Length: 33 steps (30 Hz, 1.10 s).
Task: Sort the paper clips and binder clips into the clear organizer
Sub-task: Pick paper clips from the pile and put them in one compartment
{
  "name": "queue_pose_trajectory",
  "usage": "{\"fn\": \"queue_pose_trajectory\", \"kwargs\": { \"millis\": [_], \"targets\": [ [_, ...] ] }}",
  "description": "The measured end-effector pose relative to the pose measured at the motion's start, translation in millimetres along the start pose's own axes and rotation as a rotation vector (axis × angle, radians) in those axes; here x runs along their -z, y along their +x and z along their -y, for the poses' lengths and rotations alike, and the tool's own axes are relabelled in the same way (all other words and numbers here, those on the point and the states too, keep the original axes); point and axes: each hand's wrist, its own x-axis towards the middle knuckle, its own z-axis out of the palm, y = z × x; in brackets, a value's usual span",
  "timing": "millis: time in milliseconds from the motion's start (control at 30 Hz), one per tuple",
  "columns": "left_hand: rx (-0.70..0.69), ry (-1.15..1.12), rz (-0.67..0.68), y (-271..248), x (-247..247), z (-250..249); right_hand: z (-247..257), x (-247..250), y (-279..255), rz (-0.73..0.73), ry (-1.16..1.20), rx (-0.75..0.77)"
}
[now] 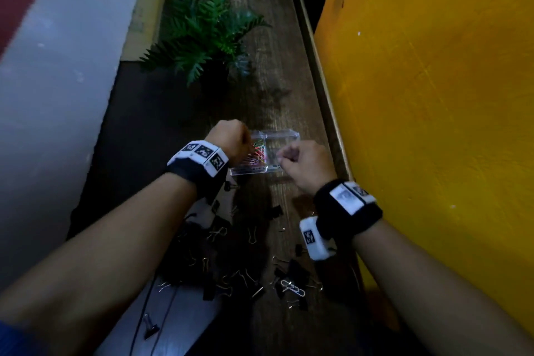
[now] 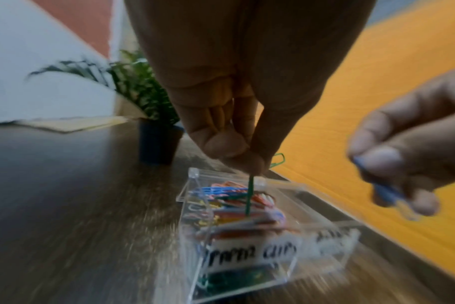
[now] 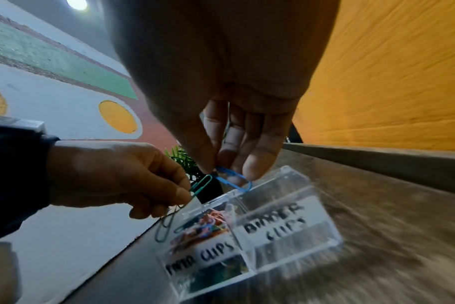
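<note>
One clear organizer (image 1: pixel 273 150) with two compartments stands on the dark wooden bench (image 1: pixel 265 89). Its left compartment holds a heap of coloured paper clips (image 1: pixel 257 152), too many to count. The left hand (image 1: pixel 231 139) pinches green clips (image 3: pixel 201 185) above it; the right hand (image 1: pixel 303 165) pinches one blue clip (image 3: pixel 234 179). Black binder clips (image 1: pixel 277 211) lie scattered nearer, uncountable. One potted fern (image 1: pixel 202 35) stands behind, a yellow wall (image 1: pixel 433 95) on the right.

1. A green fern (image 1: pixel 202 35) in a dark pot (image 2: pixel 157 144) stands well beyond my fingers, on the dark wooden table (image 1: pixel 277 89).
2. A flat piece of cardboard (image 1: pixel 146 11) lies beyond them too, far off to my left against the white wall (image 1: pixel 55 72).
3. A yellow wall (image 1: pixel 433 95) rises close on my right.
</note>
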Motion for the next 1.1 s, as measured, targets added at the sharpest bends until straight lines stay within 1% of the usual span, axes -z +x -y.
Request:
{"fn": "queue_pose_trajectory", "kwargs": {
  "millis": [100, 167, 300, 400, 500, 567, 633, 700, 733, 767, 800, 867, 933, 1000, 1100],
  "targets": [
    [0.062, -0.083, -0.028, 9.0, 1.1, 4.8, 19.7, -8.2, 34.4, -0.018, 0.032, -0.012],
    [0.132, -0.131, -0.047, 13.5, -2.5, 8.4, 25.3, -18.2, 52.1, -0.017, 0.032, -0.048],
    [0.266, -0.191, -0.073, 21.4, -7.5, 14.7, 24.6, -39.0, 75.8, 0.073, -0.055, -0.109],
    [0.3, -0.143, -0.075, 25.2, -8.6, 16.2, 23.9, -45.0, 82.1, 0.075, -0.093, -0.141],
    [0.307, -0.112, -0.078, 23.3, -8.3, 16.7, 27.0, -35.7, 76.0, 0.022, -0.109, -0.099],
    [0.272, -0.121, -0.095, 16.4, -5.3, 16.6, 24.8, -19.3, 62.0, -0.019, -0.078, -0.059],
    [0.192, -0.125, -0.168, 2.6, -4.2, 15.9, 11.1, -1.0, 40.8, -0.045, -0.032, -0.055],
    [0.073, -0.123, -0.257, -18.0, -12.1, 10.5, -16.4, 13.6, 14.2, -0.071, 0.027, -0.103],
    [0.011, -0.134, -0.275, -30.6, -20.6, 5.8, -32.6, 18.7, -1.2, -0.084, 0.04, -0.136],
    [-0.041, -0.149, -0.262, -43.8, -31.5, 0.0, -49.8, 21.9, -18.6, -0.09, 0.032, -0.172],
    [-0.082, -0.166, -0.219, -57.5, -44.6, -6.7, -65.0, 22.8, -36.3, -0.088, 0.011, -0.213],
    [-0.148, -0.166, -0.07, -80.6, -74.5, -22.3, -91.2, 19.6, -70.5, -0.067, -0.034, -0.283],
    [-0.219, -0.105, 0.063, -95.0, -105.6, -39.0, -107.8, 12.8, -97.1, -0.052, -0.068, -0.316],
    [-0.278, -0.003, 0.126, -98.7, -133.6, -53.4, -115.3, 5.1, -115.5, -0.048, -0.113, -0.3],
    [-0.323, 0.103, 0.148, -88.7, -154.5, -67.4, -116.9, -5.5, -135.1, -0.017, -0.186, -0.21]
  ]
}}
